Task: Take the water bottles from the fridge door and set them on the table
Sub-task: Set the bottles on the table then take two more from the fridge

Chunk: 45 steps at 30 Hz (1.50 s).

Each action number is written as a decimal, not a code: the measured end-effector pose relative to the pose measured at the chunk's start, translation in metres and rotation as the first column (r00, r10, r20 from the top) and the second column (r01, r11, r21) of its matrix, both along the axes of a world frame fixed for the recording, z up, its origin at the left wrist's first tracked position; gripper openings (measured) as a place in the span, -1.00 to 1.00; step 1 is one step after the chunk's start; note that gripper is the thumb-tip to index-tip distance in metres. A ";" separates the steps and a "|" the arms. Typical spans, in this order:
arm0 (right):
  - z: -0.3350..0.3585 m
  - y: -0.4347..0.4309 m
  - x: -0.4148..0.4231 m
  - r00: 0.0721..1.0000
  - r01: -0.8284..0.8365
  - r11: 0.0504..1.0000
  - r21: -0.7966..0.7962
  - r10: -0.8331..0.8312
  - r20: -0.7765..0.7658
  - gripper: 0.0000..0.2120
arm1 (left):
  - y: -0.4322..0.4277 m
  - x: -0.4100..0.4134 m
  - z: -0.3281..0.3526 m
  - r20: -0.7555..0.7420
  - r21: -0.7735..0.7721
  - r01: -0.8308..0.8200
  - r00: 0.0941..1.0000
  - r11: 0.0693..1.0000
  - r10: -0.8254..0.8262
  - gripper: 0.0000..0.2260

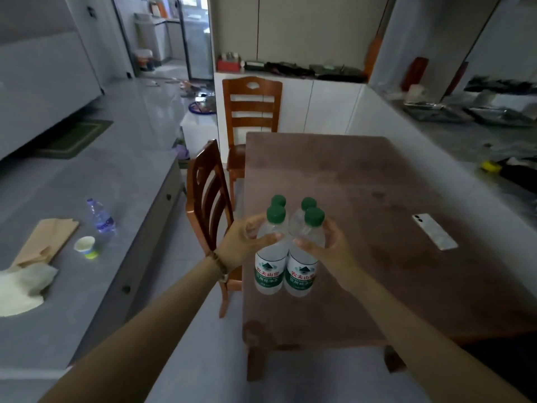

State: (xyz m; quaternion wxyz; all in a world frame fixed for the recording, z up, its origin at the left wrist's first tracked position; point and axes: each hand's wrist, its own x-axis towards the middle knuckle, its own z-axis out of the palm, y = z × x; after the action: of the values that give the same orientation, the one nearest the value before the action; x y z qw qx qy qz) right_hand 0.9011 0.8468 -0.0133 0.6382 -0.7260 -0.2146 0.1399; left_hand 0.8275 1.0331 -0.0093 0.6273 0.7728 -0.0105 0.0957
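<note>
Several clear water bottles with green caps and green-and-white labels are bunched together above the near left part of the brown table [377, 181]. My left hand [242, 242] grips the left pair of bottles [268, 266] at the shoulders. My right hand [325, 245] grips the right pair of bottles [300, 271] the same way. The rear bottle of each pair shows mostly as a green cap behind the front one. Whether the bottle bases touch the tabletop I cannot tell.
A white phone [434, 231] lies on the table's right side. Two wooden chairs [207, 196] [251, 112] stand at the table's left and far edges. On the grey counter to the left are a purple-labelled bottle [100, 218], a small cup [85, 247] and a paper bag [46, 242].
</note>
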 end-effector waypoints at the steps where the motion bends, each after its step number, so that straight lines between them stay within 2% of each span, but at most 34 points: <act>1: -0.006 0.001 0.005 1.000 -0.013 1.000 -0.005 0.013 -0.003 -0.53 | 0.001 0.004 -0.007 -0.011 -0.004 -0.009 1.000 1.000 0.009 -0.61; 11: -0.051 0.001 0.039 0.995 -0.064 0.998 -0.022 0.062 -0.074 -0.52 | -0.003 0.028 -0.044 -0.062 -0.093 -0.089 0.995 0.992 0.084 -0.62; 18: -0.065 0.000 0.051 0.992 -0.121 0.992 -0.039 0.119 -0.048 -0.51 | -0.009 0.033 -0.054 -0.065 -0.138 -0.143 0.989 0.980 0.135 -0.60; 27: -0.065 -0.006 0.051 0.981 -0.183 0.982 -0.055 0.178 -0.082 -0.47 | -0.005 0.032 -0.045 -0.142 -0.004 -0.122 0.983 0.992 0.120 -0.69; 32: -0.062 -0.009 0.048 0.980 -0.190 0.977 -0.095 0.183 -0.073 -0.46 | -0.009 0.031 -0.041 -0.105 0.048 -0.107 0.988 0.993 0.111 -0.65; 40: -0.056 -0.014 0.046 0.994 -0.105 0.990 -0.099 0.100 -0.049 -0.48 | -0.015 0.029 -0.046 -0.014 0.099 -0.190 0.981 0.977 0.192 -0.67; 45: -0.056 -0.014 0.051 0.993 -0.110 0.988 -0.108 0.106 -0.046 -0.49 | -0.022 0.025 -0.046 0.018 0.124 -0.237 0.971 0.964 0.237 -0.67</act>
State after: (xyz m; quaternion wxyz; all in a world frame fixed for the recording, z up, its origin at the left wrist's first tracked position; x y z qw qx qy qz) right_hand 0.9523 0.8325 -0.0692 0.5927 -0.7445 -0.2328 0.2004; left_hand 0.8530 1.0110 -0.0552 0.5618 0.8061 0.0751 0.1702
